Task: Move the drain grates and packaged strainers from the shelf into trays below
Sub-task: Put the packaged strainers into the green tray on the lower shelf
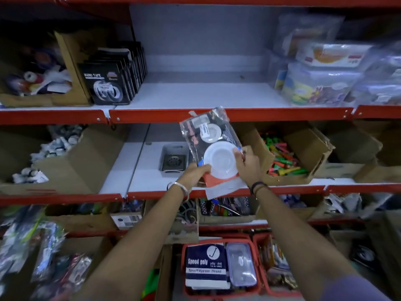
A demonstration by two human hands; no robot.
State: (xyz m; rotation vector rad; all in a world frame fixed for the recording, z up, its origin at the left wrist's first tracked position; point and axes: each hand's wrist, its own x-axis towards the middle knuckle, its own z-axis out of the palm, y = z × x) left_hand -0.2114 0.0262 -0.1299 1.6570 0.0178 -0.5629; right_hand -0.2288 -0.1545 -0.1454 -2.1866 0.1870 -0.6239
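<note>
Two hands, the left hand point(198, 172) and right hand point(247, 162), pinch the lower edges of the packaged strainers point(213, 148) at frame centre, before the shelf point(217, 115); slippery film could let the stack slide apart and miss the trays point(219, 266) at lower centre.

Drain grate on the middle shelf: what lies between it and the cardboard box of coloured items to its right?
In the head view, the packaged strainers fill that stretch, gripped by the left hand and right hand, between the drain grate and the cardboard box.
</note>
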